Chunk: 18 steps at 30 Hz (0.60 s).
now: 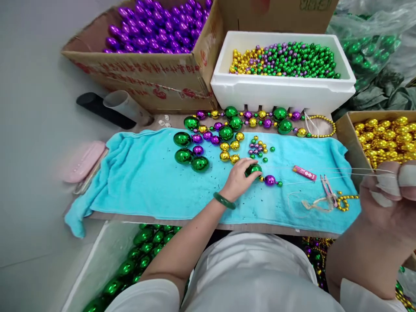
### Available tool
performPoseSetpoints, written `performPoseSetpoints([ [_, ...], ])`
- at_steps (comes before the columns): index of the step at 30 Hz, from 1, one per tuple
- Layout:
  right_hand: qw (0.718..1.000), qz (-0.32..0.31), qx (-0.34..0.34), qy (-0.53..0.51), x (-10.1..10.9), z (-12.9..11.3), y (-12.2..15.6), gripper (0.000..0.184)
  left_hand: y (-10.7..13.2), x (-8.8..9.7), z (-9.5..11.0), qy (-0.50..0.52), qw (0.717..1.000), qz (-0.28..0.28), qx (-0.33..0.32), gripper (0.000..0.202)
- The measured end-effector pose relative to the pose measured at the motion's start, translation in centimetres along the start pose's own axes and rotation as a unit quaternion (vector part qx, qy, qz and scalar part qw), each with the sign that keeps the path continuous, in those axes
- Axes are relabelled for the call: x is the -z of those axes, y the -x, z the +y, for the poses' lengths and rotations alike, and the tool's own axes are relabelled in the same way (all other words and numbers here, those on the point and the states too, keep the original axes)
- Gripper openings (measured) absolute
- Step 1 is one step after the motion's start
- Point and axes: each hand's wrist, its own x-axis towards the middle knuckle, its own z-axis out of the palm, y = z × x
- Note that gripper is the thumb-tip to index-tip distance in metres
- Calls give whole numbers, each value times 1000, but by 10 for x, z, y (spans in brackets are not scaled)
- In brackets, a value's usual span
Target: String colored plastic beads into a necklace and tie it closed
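My left hand [238,177], with a green bangle [224,200] at the wrist, grips a large shiny green bead [254,170] over the turquoise towel [136,182]. Beside that bead lie a small gold bead, a purple bead [269,180] and a small green bead [279,183] in a row. From them a thin pale thread [328,177] runs right to my raised right hand [386,195]. Its fingers, wrapped in white tape, are closed on the thread. Loose large green beads [199,164], purple beads [198,150], gold beads [224,156] and several tiny beads [256,147] lie nearby.
A finished-looking bead strand [252,122] lies along the towel's back edge. Behind stand a cardboard box [146,80] of purple beads and a white foam box [282,91]. Right are a pink lighter [304,173], pink snips [329,190] and a gold-bead box [354,143]. A pink case [85,161] sits left.
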Motion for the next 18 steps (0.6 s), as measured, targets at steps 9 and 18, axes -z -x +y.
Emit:
performPoseSetpoints([
  [9, 997, 17, -76, -2, 30, 36, 35, 10, -10, 38, -6, -68, 996, -5, -66, 37],
  [18, 989, -13, -145, -5, 23, 52, 47, 7, -70, 27, -12, -301, 946, -101, -65, 22],
])
